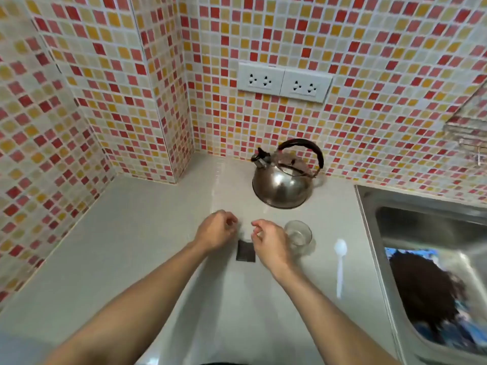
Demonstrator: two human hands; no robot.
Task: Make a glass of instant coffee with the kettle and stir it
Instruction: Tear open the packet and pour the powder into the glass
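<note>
A small dark coffee sachet (245,251) is just above the pale counter (147,233), between my two hands. My right hand (270,242) has its fingertips pinched at the sachet's upper right corner. My left hand (216,230) hovers just left of it, fingers curled, with nothing visible in them. An empty clear glass (299,235) stands upright right behind my right hand. A white plastic spoon (340,262) lies on the counter to the right of the glass. The steel kettle (283,184) with its black handle stands farther back near the wall.
A steel sink (421,227) fills the right side, with a dark mass and something blue in its basin. Mosaic-tiled walls enclose the counter's back and left; a tiled corner juts out at the back left. Two double wall sockets (284,83) sit above the kettle.
</note>
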